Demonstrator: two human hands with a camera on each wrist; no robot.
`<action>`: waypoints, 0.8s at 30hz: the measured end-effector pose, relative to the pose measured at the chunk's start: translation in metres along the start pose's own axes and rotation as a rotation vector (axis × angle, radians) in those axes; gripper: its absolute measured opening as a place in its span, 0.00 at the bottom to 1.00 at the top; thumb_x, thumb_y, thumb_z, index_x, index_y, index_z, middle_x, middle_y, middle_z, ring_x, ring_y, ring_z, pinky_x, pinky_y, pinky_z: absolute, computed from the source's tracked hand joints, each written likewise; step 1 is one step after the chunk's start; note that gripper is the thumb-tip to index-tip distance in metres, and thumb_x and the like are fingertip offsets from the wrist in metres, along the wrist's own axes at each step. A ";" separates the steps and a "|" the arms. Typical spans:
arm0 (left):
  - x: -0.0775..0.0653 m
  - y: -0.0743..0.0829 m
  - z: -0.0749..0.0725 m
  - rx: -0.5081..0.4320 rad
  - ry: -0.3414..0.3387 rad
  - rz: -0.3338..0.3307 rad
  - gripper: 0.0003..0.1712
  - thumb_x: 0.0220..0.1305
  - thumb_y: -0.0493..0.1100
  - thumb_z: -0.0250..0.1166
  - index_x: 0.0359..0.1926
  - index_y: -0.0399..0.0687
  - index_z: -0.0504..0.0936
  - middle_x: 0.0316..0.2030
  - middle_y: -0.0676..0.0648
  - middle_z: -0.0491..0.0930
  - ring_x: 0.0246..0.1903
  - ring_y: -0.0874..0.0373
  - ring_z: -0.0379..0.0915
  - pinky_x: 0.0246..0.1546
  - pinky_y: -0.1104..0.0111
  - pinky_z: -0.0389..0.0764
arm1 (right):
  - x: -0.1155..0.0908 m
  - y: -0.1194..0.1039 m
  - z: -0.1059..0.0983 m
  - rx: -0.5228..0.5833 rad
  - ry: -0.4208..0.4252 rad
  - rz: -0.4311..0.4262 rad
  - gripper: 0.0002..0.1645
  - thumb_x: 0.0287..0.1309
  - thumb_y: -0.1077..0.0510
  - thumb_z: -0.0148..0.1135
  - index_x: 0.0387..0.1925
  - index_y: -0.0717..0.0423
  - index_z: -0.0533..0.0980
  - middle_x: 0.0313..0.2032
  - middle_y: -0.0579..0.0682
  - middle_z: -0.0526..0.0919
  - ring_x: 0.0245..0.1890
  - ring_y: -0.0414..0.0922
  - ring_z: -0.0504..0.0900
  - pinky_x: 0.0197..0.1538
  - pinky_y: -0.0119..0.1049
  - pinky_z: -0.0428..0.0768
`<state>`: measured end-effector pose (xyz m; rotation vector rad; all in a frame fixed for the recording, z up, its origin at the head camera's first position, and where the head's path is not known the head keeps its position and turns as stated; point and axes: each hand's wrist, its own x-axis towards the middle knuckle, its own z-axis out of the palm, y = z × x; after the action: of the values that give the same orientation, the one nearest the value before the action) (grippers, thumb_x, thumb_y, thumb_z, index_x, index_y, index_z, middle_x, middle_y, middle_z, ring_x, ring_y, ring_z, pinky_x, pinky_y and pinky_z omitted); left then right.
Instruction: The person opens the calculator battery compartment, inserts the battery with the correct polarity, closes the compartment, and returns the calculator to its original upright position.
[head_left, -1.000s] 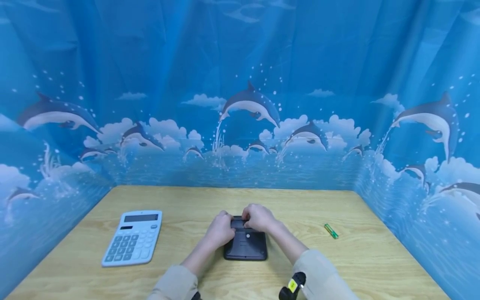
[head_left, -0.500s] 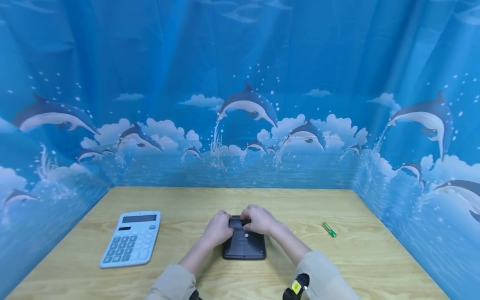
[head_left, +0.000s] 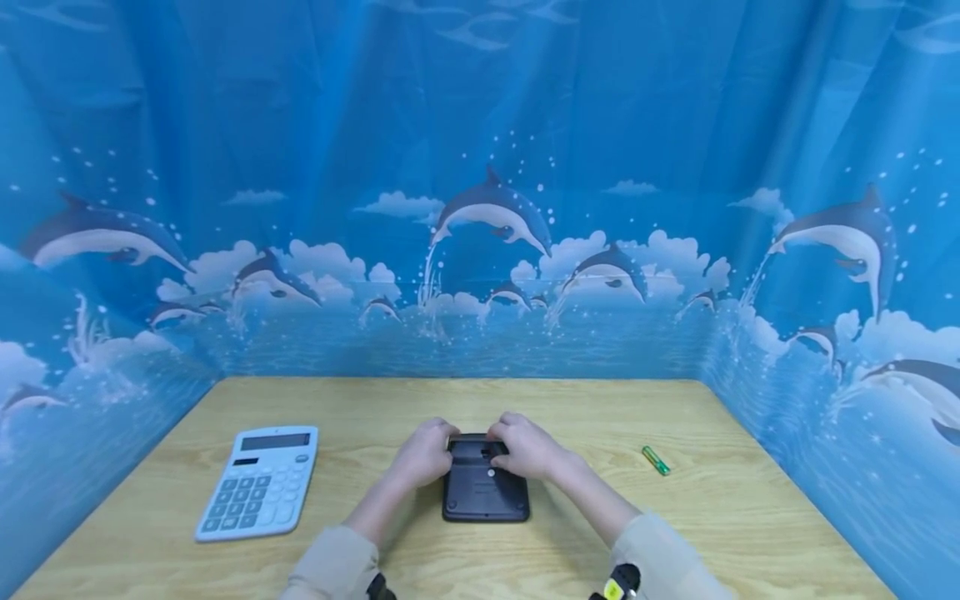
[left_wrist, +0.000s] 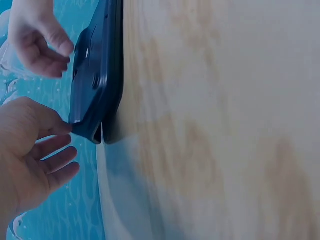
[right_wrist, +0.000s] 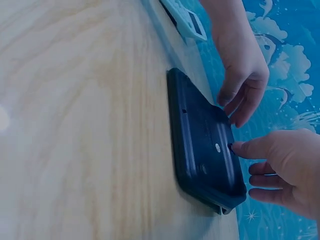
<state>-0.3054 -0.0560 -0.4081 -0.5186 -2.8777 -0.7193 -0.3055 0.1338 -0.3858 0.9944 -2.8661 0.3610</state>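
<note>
I see the dark device [head_left: 486, 493] lying on the wooden table [head_left: 600, 408] at the lower centre of my head view, with the left hand [head_left: 423, 454] touching its upper-left corner and the right hand [head_left: 534, 450] its upper right, though I can't tell whether either clamps it. A pale blue calculator [head_left: 258, 483] sits lower left, a green battery [head_left: 656, 460] lower right.

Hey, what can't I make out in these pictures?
Downward face of the black device: hidden in every view by its own body.
Print on the green battery: too small in the head view.
Any digits displayed on the blue calculator: too small in the head view.
Spot beneath the thumb of the right hand: covered by it in the right wrist view.
</note>
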 end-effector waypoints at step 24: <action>0.004 -0.013 -0.006 0.147 -0.240 0.134 0.33 0.48 0.24 0.59 0.57 0.48 0.75 0.54 0.44 0.74 0.55 0.48 0.68 0.57 0.56 0.68 | -0.032 -0.047 0.005 -0.325 -0.107 0.031 0.40 0.42 0.36 0.68 0.47 0.63 0.74 0.36 0.54 0.75 0.37 0.46 0.76 0.39 0.36 0.80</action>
<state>-0.3132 -0.0683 -0.4072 -0.8190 -3.0441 -0.4489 -0.2513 0.1164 -0.3870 0.9330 -2.9047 -0.1587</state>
